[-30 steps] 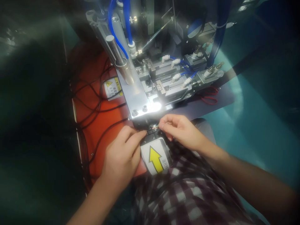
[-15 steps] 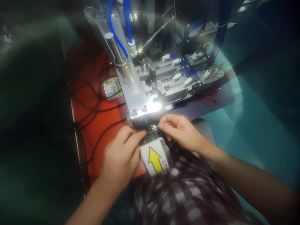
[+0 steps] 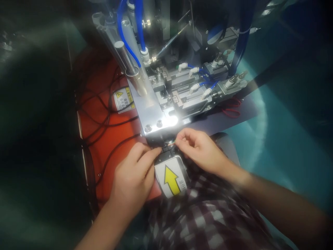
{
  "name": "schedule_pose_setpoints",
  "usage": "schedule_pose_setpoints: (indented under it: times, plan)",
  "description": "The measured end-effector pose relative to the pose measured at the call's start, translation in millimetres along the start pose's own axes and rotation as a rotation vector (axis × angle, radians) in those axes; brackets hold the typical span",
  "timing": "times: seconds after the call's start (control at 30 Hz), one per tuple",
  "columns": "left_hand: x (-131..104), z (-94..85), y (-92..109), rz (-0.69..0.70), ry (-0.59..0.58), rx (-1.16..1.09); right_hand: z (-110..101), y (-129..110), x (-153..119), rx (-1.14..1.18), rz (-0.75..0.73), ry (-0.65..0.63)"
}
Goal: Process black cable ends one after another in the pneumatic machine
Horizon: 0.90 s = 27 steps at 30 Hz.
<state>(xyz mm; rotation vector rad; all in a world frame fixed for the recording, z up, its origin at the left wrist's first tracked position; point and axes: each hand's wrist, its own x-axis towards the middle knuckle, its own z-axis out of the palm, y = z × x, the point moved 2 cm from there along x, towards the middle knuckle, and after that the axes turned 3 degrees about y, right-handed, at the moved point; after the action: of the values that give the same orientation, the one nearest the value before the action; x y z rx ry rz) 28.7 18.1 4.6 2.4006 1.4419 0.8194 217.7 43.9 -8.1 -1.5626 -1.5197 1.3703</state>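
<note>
My right hand (image 3: pixel 196 147) pinches the end of some thin coloured wires (image 3: pixel 172 143) between thumb and forefinger, just in front of the machine's metal plate (image 3: pixel 153 113). My left hand (image 3: pixel 134 173) is closed, its thumb and forefinger together at the left side of a small black fixture (image 3: pixel 166 151). What these left fingertips hold, if anything, is hidden. Below the fixture sits a white label with a yellow arrow (image 3: pixel 171 178), between both hands.
Behind the hands stand metal cylinders (image 3: pixel 186 100) with white fittings and blue air hoses (image 3: pixel 140 27). Black cables (image 3: pixel 109 119) lie across the orange surface (image 3: pixel 117 146) on the left, near a warning label (image 3: pixel 122 100). A red cord (image 3: pixel 231 111) lies at the right.
The view has shifted slightly, so the machine sits a little further left. Both hands keep nearly the same place at the fixture, still closed, with the wires at the right fingertips.
</note>
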Motion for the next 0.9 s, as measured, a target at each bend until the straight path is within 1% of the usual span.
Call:
schedule_pose_setpoints:
  times: [0.23, 0.3, 0.4, 0.57, 0.9]
  plan:
    - [-1.8, -0.5, -0.8, 0.002, 0.000, -0.008, -0.3, -9.2, -0.6, -0.103, 0.005, 0.062]
    - [-1.5, -0.7, -0.6, 0.009, 0.004, -0.002, -1.3, -8.9, 0.0, -0.105, 0.032, 0.046]
    - [-0.8, -1.3, -0.2, 0.020, 0.012, 0.015, -3.1, -4.8, 0.7, -0.055, 0.065, 0.001]
    - [0.3, -2.0, 0.5, 0.020, 0.014, 0.004, -3.7, -0.3, 0.5, 0.076, 0.021, 0.085]
    - [0.3, -1.0, 0.6, 0.023, 0.017, -0.003, 3.0, 0.8, 2.9, 0.139, -0.014, 0.034]
